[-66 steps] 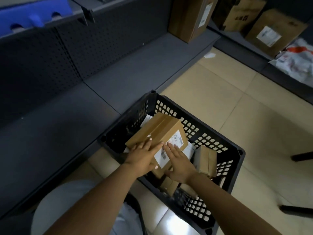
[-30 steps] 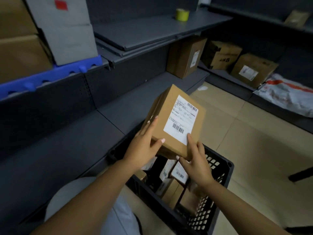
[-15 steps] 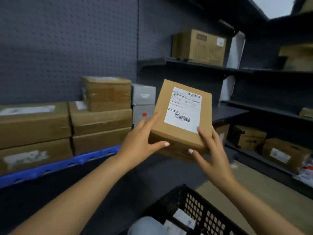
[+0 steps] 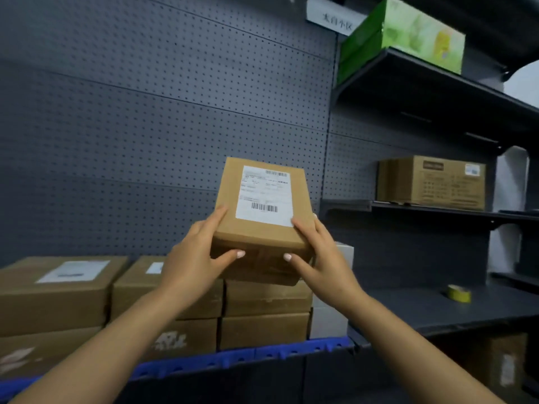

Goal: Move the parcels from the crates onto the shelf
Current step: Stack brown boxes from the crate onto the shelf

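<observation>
Parcel [image 4: 262,217]: a brown cardboard box, held in the air in front of the pegboard [image 4: 145,112]; its top face is tilted toward the camera. A white label [image 4: 264,196] with barcodes is fixed to that face.

Left hand [image 4: 192,263]: closed on the parcel's left side; the fingers are laid along the left edge and the thumb is pressed on the near face.

Right hand [image 4: 323,259]: closed on the parcel's right side; the fingers are wrapped round the right edge and the thumb is pressed on the near face.

Parcel position: above the stacked boxes [image 4: 265,316], its lower edge just over the top of the stack. Contact with the stack cannot be told.

Stacked boxes: brown cartons set in two layers on the shelf [image 4: 262,355], below and left of the parcel. The shelf's front edge is trimmed in blue.

White box [image 4: 328,322]: placed just right of the stack, below the parcel, partly hidden by the right hand.

Tape roll [image 4: 458,293]: yellow, laid on the dark shelf board well to the right of the parcel.

Large carton [image 4: 431,182]: set on a higher shelf, right of the parcel.

Green box [image 4: 402,33]: set on the top shelf, above and right of the parcel.

Sign [image 4: 335,20]: white, mounted on the pegboard above the parcel, beside the green box.
</observation>
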`<state>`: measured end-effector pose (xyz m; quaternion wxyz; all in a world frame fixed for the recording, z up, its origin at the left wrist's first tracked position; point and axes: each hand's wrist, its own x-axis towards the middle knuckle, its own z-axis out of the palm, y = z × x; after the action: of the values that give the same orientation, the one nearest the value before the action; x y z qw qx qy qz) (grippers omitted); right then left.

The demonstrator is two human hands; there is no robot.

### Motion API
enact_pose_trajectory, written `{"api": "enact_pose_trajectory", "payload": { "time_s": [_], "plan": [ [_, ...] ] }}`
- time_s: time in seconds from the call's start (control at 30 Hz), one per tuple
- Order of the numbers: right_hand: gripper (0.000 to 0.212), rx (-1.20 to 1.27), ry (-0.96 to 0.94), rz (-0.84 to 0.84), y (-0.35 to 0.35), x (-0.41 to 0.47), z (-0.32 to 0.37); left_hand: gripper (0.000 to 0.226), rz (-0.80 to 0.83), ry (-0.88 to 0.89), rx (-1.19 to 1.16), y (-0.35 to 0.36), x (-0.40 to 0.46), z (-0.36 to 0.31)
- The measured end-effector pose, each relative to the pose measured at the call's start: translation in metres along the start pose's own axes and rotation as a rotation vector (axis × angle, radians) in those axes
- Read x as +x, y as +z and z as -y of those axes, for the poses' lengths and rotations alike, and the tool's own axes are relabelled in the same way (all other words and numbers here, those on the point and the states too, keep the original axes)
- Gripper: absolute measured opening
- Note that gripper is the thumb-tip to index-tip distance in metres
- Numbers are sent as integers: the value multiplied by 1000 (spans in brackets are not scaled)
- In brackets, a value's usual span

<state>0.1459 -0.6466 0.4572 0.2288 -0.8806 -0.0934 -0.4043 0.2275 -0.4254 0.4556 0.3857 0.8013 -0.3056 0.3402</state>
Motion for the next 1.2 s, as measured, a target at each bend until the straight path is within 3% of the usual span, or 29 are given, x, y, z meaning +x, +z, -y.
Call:
{"api": "enact_pose_trajectory", "payload": {
  "time_s": [0.23, 0.5, 0.73, 1.0, 1.2],
  "plan": [
    [64, 6, -8, 135, 78, 55, 5, 85, 3, -180, 98, -19, 11, 68],
    [60, -43, 29, 194, 135, 103, -15, 79, 78, -252, 187, -8, 48, 121],
    [62, -290, -16, 199, 142, 122, -43, 71, 156, -268, 326, 9, 79, 140],
    [97, -529, 109, 229, 132, 134, -88, 67, 163, -309, 339, 27, 100, 150],
    [83, -549, 58, 198, 139, 129, -100, 65, 172, -325, 273, 48, 101, 158]
  ]
}}
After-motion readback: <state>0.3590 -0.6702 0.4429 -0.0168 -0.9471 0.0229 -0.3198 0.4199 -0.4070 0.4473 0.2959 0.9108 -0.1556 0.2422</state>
